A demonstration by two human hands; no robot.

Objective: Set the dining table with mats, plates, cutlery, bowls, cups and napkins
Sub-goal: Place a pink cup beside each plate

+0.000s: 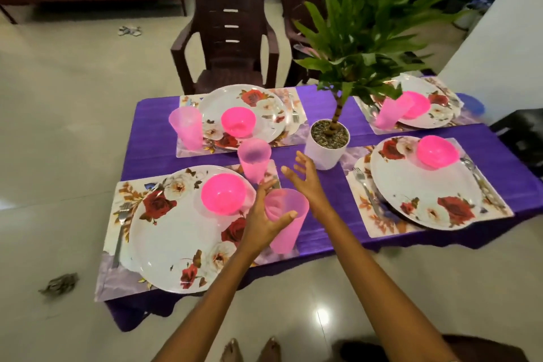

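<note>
Left hand (260,222) grips translucent pink tapered cup (289,222); right hand (305,178) spread.

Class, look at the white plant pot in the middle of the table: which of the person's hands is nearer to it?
Right. The right hand hovers open just left of the pot; the left hand is farther back, gripping a pink cup.

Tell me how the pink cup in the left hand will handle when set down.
The cup looks thin, translucent plastic, so probably light and not fragile. Tall and narrow-based, it may tip easily. The left hand grips it with one hand, suggesting little weight.
</note>
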